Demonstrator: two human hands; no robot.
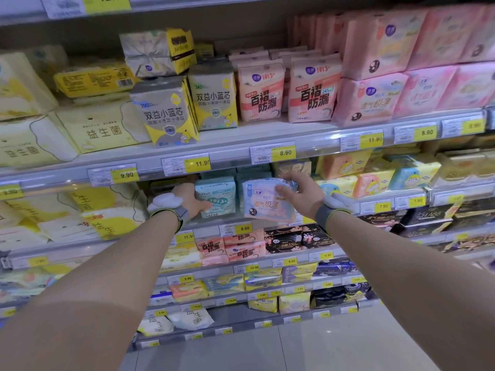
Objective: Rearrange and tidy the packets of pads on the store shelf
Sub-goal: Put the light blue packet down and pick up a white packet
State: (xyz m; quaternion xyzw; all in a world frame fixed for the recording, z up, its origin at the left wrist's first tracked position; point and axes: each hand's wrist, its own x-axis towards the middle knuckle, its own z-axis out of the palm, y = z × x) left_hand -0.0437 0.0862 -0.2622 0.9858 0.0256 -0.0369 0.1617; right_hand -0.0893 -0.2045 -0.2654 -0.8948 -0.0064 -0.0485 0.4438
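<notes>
My right hand (300, 192) grips a pale blue and pink packet of pads (263, 202) by its upper right corner and holds it tilted in front of the middle shelf (203, 228). My left hand (191, 200) rests against the left side of a teal packet (215, 196) that stands upright on that shelf. Its fingers curl round the packet's lower edge. The two packets sit side by side, almost touching. Both wrists wear grey bands.
The shelf above carries yellow-grey packets (166, 113), peach packets (261, 91) and pink packs (375, 97). Large cream-yellow packs (101, 210) lie left of my left hand. Yellow and blue packets (375, 175) stand to the right. Lower shelves hold orange and black packs. Grey floor lies below.
</notes>
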